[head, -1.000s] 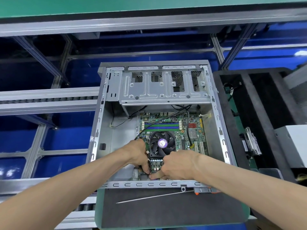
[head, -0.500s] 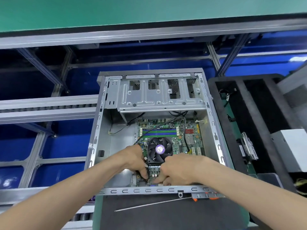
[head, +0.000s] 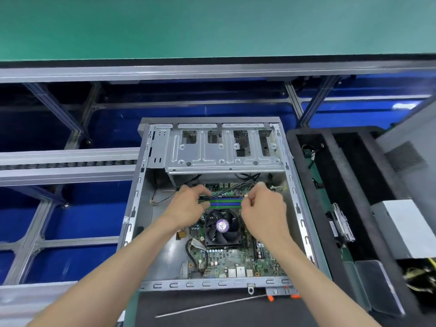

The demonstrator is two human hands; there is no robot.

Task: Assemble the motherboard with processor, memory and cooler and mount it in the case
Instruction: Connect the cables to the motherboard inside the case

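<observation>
One open case [head: 151, 232] lies flat on the worktop [head: 236, 312], holding one motherboard [head: 226, 258] with one cooler [head: 223, 226] at its centre and a bank of blue and green memory slots [head: 226, 202] just beyond the cooler. Two bare hands reach into the case. Left hand [head: 186, 208]: fingers curled, grip on the left end of the memory slots. Right hand [head: 264, 208]: fingers curled at the right end; whether this grip holds anything cannot be told. The slots lie between the two grips; the cooler sits nearer the person. One screwdriver [head: 212, 305] lies on the worktop, outside the case.
</observation>
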